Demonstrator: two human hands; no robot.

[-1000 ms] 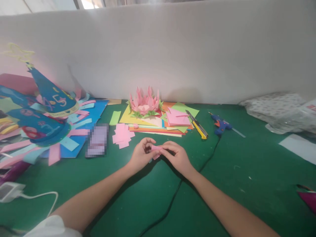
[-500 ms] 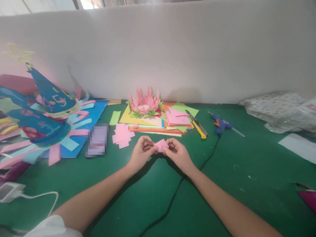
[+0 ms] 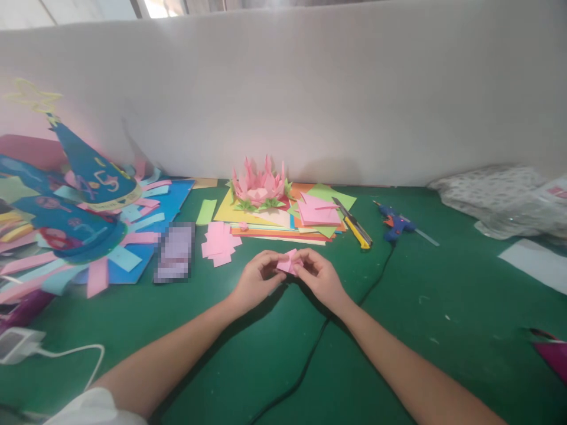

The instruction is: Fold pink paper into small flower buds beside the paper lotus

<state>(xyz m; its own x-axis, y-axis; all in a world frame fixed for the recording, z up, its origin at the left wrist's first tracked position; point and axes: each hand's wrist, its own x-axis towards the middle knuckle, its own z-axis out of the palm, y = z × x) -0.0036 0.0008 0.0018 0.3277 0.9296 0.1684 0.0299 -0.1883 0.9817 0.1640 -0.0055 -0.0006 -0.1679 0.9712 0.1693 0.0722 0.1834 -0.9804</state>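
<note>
A small folded piece of pink paper (image 3: pixel 287 264) is held between my two hands, just above the green table (image 3: pixel 248 360). My left hand (image 3: pixel 259 277) grips its left side, with the forefinger along the upper edge and the thumb lower down. On the right side, my right hand (image 3: pixel 319 274) pinches the paper between thumb and fingers. Several pink paper slips (image 3: pixel 219 243) lie beyond my left hand. Behind the hands, a pink paper lotus (image 3: pixel 260 188) with green leaves rests on a stack of coloured paper (image 3: pixel 283 234).
A yellow utility knife (image 3: pixel 357 227) and a blue glue gun (image 3: pixel 394 224) lie at the right; the gun's black cord (image 3: pixel 316 342) runs beneath my right forearm. Blue decorated cone hats (image 3: pixel 84 227) and a phone (image 3: pixel 175 252) are left. A plastic bag (image 3: pixel 509 198) sits far right.
My left fingers have shifted onto the paper's upper edge and the left thumb has come lower. The pink paper has turned slightly. My right hand keeps its pinch.
</note>
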